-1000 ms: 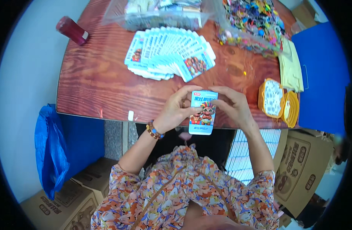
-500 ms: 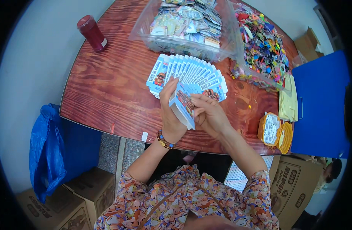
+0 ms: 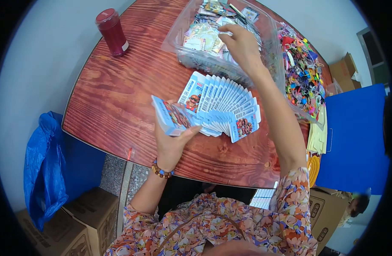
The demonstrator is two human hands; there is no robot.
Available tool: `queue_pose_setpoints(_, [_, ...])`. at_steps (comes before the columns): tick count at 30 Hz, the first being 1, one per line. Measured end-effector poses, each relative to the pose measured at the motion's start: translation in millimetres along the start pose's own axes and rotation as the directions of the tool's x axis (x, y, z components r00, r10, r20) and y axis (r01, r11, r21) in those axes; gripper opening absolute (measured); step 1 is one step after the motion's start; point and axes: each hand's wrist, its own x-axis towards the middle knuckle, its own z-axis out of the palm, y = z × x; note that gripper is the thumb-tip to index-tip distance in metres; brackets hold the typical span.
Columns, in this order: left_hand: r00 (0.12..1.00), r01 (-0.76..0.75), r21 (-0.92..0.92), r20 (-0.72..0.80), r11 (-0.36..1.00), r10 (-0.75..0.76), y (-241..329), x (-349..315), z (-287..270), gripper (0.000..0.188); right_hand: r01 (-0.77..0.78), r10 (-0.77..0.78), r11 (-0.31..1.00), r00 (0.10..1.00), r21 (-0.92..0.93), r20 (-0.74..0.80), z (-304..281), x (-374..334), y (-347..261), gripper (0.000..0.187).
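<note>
My left hand (image 3: 169, 143) is closed around a stack of blue printed cards (image 3: 170, 116), held tilted above the table with the thumb along its near edge. Just right of it, more blue cards (image 3: 223, 96) lie spread in an overlapping fan on the wood. My right hand (image 3: 243, 45) reaches over a clear plastic bin (image 3: 172, 40), thumb and forefinger bent and slightly apart, with nothing visible between them. Small flat packets and cards (image 3: 204, 36) in many colours fill the bin below those fingertips.
Beside the bin, a clear tray holds a heap of small colourful plastic trinkets (image 3: 302, 77). A dark red lidded jar (image 3: 112, 34) stands at the far left. Yellow paper sheets (image 3: 317, 136) and a yellow basket (image 3: 314, 168), partly hidden by my right arm, are at the right edge.
My right hand has left the card stack and moved up and forward over the bin. My left hand has shifted left with the stack, uncovering more of the fan.
</note>
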Motion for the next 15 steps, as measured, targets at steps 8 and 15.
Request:
queue_pose_setpoints(8, [0.992, 0.070, 0.097, 0.100, 0.993, -0.080, -5, -23, -28, 0.100, -0.311, 0.372, 0.928, 0.814, -0.206, 0.446, 42, 40, 31, 0.037])
queue_pose_setpoints(15, [0.959, 0.081, 0.266, 0.242, 0.961, -0.148, 11, -31, 3, 0.098, -0.561, 0.483, 0.735, 0.827, 0.381, 0.286, -20, -3, 41, 0.014])
